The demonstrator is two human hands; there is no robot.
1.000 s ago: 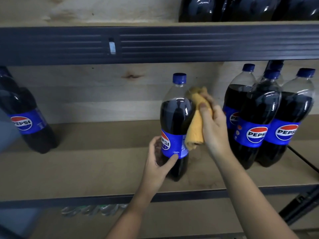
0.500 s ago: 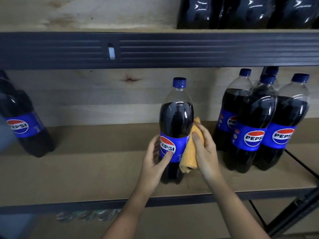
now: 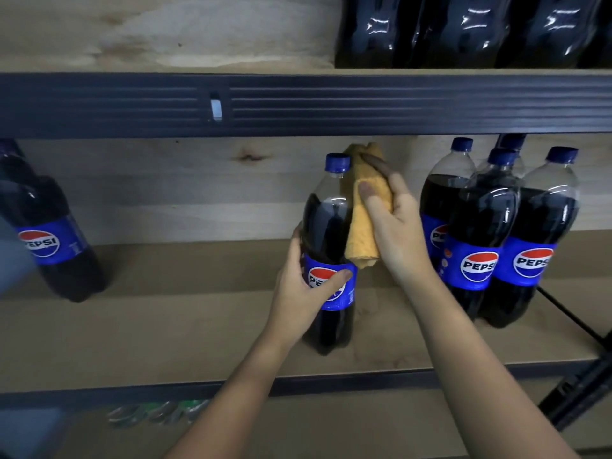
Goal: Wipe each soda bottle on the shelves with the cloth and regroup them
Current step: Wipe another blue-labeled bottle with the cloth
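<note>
The soda bottle (image 3: pixel 326 260) stands upright, blue cap up, dark cola, blue label. Left hand (image 3: pixel 306 286) grips its label; right hand (image 3: pixel 394 223) clutches the orange cloth (image 3: pixel 361 226) against its shoulder.

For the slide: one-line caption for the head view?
Left hand steadies a bottle on the shelf while right hand wipes it with a cloth.

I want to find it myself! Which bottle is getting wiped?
Look at the middle shelf, under the dark rail. One soda bottle stands alone in the middle, apart from the group of bottles on the right. Only this one has a left hand round its label and a yellow cloth against its side.
</note>
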